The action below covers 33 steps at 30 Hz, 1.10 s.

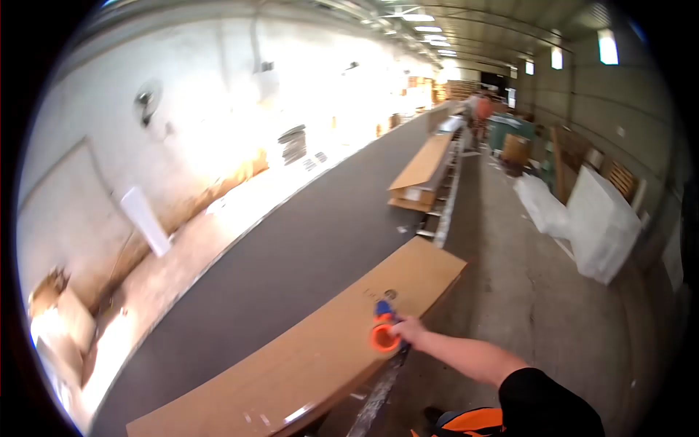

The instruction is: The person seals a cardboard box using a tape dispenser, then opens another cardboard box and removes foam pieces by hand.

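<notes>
My right hand [410, 330] reaches in from the lower right, its fingers closed round the handle of a tape dispenser [384, 337] with an orange ring and a blue head. The dispenser is over the near side of a long flat cardboard box [335, 320], close to a round dark mark on its top. Whether the dispenser touches the cardboard, I cannot tell. The box lies lengthwise along the edge of a dark belt [291, 226]. My left hand is out of view.
Another long cardboard box [424, 164] lies farther along the line, with a metal rail [449, 204] beside it. A person [480, 113] stands beyond. On the right are white wrapped bundles [601, 226] and a green bin [510, 130]. A wall fan [147, 102] hangs at left.
</notes>
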{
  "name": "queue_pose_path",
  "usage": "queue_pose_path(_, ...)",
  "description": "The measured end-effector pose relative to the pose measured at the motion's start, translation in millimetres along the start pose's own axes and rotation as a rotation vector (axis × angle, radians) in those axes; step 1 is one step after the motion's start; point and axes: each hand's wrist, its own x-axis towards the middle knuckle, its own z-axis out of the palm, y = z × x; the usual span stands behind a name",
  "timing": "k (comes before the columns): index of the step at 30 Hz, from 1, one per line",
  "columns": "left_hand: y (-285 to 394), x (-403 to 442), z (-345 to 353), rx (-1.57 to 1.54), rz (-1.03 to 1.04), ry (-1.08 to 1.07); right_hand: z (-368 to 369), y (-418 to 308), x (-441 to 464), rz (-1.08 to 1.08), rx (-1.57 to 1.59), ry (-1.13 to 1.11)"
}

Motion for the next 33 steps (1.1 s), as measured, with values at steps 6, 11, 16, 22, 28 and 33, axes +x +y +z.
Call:
queue_pose_path(6, 240.1, -119.1, 82.2, -0.049, 0.772, 0.164, 18.1, -9.9, 20.4, -0.043, -0.347, 0.015)
queue_pose_path(11, 304.2, -359.5, 103.1, -0.564, 1.264, -0.247, 6.9, -25.1, 78.9, -0.175, -0.284, -0.174)
queue_pose_path(16, 382.7, -482.8, 90.6, -0.622, 1.62, -0.465, 59.6, -21.3, 123.3, -0.273, -0.505, -0.59)
queue_pose_path(22, 451.1, -525.8, 169.2, 0.029, 1.13, -0.765, 11.7, -25.0, 168.2, -0.872, -1.124, -0.204)
queue_pose_path(28, 471.3, -538.2, 173.9, 0.163, 1.082, -0.624, -156.7, -56.5, 202.7, -0.37, -1.171, -0.333)
queue_pose_path(33, 444.6, -542.1, 168.8, 0.08, 1.096, -0.615, -158.8, -31.5, 172.5, -0.424, -1.057, -0.151)
